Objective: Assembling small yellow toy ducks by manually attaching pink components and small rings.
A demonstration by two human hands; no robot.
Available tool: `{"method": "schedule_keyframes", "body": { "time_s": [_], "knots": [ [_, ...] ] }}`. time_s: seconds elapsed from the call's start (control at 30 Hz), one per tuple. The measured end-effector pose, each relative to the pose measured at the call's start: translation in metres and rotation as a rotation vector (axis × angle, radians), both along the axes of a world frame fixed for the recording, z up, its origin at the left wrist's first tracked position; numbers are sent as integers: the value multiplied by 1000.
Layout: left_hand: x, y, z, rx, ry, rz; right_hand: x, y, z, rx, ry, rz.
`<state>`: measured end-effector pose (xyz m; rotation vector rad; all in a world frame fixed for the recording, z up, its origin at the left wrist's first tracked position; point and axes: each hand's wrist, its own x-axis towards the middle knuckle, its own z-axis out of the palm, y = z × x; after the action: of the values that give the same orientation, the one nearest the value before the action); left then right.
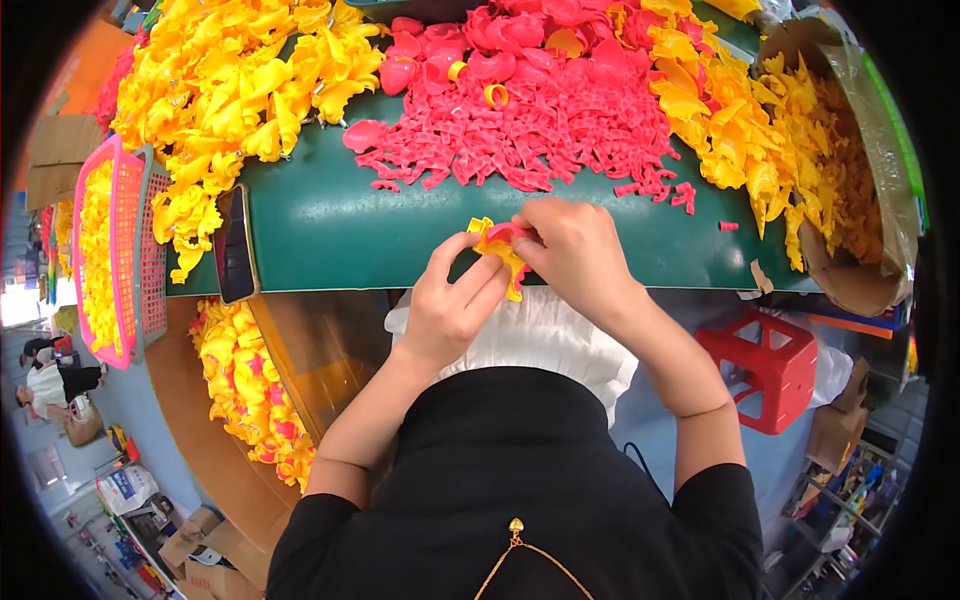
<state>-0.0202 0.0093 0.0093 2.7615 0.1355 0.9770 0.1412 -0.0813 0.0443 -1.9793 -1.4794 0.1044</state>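
Note:
Close to the front edge of the green table, both my hands meet on one small piece. My left hand pinches a yellow plastic part of irregular outline between thumb and fingers. From the other side, my right hand has its fingertips closed on a pink plastic part lying against the yellow one. My fingers cover much of both parts, so I cannot tell how they fit together. Beyond my hands spreads a heap of small pink plastic pieces.
Yellow plastic parts are heaped at the far left, more at the right. A dark phone lies on the left edge. A pink basket and a box of yellow-pink pieces stand left, a carton and a red stool right.

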Motion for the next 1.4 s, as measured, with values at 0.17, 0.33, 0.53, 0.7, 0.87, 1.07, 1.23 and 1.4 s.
{"method": "schedule_keyframes", "body": {
  "time_s": [0.17,0.33,0.53,0.7,0.87,1.07,1.23,1.4],
  "knots": [
    [1,-3,5,-48,42,18,-7,-4,0,-18,34,-36],
    [1,0,3,23,16,-4,-10,-4,-7,49,67,-66],
    [2,1,4,29,23,-14,-3,-1,3,3,-6,-8],
    [2,2,8,49,45,-32,27,6,18,-233,327,192],
    [3,2,8,29,56,-55,41,1,11,-164,313,315],
    [9,-4,3,8,66,-26,13,-21,8,-39,126,159],
    [8,-2,-20,-56,-195,-59,-5,-24,-10,135,296,-28],
    [16,-23,44,-1694,-174,-239,15,-47,18,258,124,117]
  ]
}}
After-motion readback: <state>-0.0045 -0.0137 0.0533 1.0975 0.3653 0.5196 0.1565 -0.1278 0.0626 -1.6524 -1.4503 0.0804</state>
